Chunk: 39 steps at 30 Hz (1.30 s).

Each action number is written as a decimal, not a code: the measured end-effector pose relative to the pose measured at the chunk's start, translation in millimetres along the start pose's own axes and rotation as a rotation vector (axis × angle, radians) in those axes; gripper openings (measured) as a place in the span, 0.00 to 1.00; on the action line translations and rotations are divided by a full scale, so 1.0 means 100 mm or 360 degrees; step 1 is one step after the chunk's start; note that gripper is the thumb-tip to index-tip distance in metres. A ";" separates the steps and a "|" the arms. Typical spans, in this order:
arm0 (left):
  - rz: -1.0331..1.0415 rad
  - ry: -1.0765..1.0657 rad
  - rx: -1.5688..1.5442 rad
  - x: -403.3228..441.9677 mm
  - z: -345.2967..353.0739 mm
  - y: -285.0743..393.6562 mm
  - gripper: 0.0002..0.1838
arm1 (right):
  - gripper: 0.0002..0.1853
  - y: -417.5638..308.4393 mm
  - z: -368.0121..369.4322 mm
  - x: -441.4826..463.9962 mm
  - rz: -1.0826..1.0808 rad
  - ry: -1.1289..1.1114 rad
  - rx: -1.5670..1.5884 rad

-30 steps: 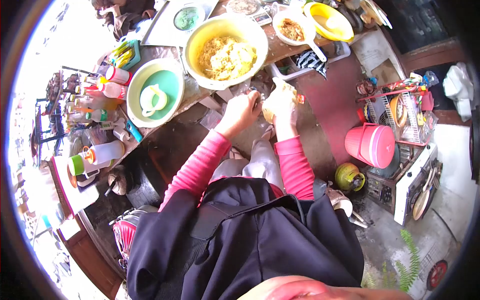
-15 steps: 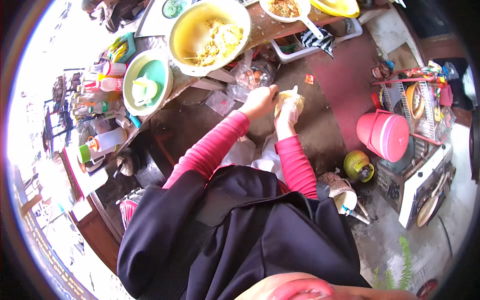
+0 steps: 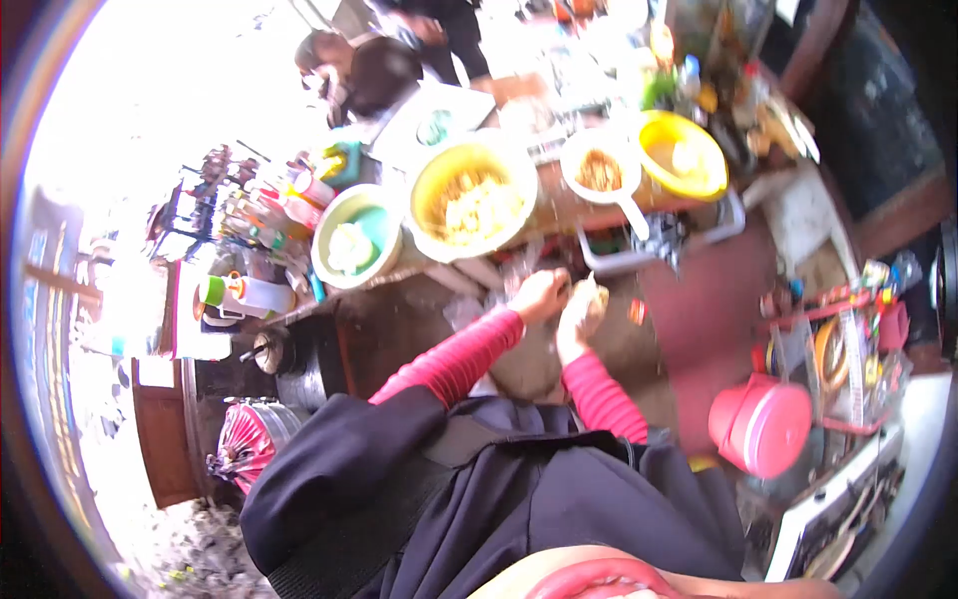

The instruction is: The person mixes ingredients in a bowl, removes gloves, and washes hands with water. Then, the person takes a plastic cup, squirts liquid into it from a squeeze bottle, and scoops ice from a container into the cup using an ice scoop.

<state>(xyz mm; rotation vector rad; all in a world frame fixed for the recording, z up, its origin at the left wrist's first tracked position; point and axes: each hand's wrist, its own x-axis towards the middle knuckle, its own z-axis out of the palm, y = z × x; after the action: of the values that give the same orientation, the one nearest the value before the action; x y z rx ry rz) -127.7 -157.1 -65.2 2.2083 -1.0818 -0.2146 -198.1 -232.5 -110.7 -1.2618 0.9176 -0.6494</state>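
Both my hands are in front of me, below the table's front edge. My right hand (image 3: pixel 579 321) is closed around a pale yellow, crumpled bundle (image 3: pixel 596 298); motion blur hides what it is. Close on its left, my left hand (image 3: pixel 542 295) is curled shut, its fingertips close to the bundle. Anything pinched in the left fingers is too small to make out. On the table beyond stands a large yellow bowl (image 3: pixel 417 215) with yellowish food (image 3: pixel 479 210) in it. Beside it are a white pan (image 3: pixel 571 158) with brown food and a bowl (image 3: pixel 324 245) with a teal inside.
A yellow basin (image 3: pixel 711 178) is at the table's right, above a grey crate (image 3: pixel 609 262). Bottles (image 3: pixel 264 294) crowd the left. A pink bucket (image 3: pixel 763 427) and a wire rack (image 3: pixel 848 379) stand on the right. Other people (image 3: pixel 374 75) are beyond the table.
My view has tilted up, so the table and bowls sit lower in the picture and people beyond show. My hands remain close together, the right one still holding the pale yellow bundle.
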 end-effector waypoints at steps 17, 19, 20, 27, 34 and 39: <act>-0.0290 0.0562 -0.0140 0.70 -0.73 0.07 0.15 | 0.11 -1.18 0.06 0.10 0.0129 -0.0979 0.0523; -0.0225 0.0479 -0.0174 0.85 -0.75 0.02 0.17 | 0.09 -1.30 -0.06 0.05 0.0220 -0.1147 0.0344; -0.0254 0.0517 0.0027 0.90 -0.67 -0.02 0.16 | 0.07 -1.29 -0.12 0.03 0.0104 -0.1187 0.0247; -0.0275 0.0218 -0.0302 0.86 -0.12 -0.35 0.13 | 0.12 -0.75 -1.02 0.78 0.0322 -0.2077 -0.0773; -0.0775 -0.0172 -0.0121 -0.14 0.95 -1.24 0.17 | 0.11 1.10 -1.22 1.38 0.0894 -0.1110 -0.0566; -0.1266 -0.0174 -0.0325 -0.64 1.73 -2.51 0.17 | 0.11 2.66 -0.39 1.41 0.0884 -0.0476 -0.0128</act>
<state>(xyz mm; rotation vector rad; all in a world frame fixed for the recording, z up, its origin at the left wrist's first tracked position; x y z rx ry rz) -77.7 -83.2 -363.6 2.3399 -0.1611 -0.7541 -179.9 -314.4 -403.0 -1.0682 0.9891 0.0145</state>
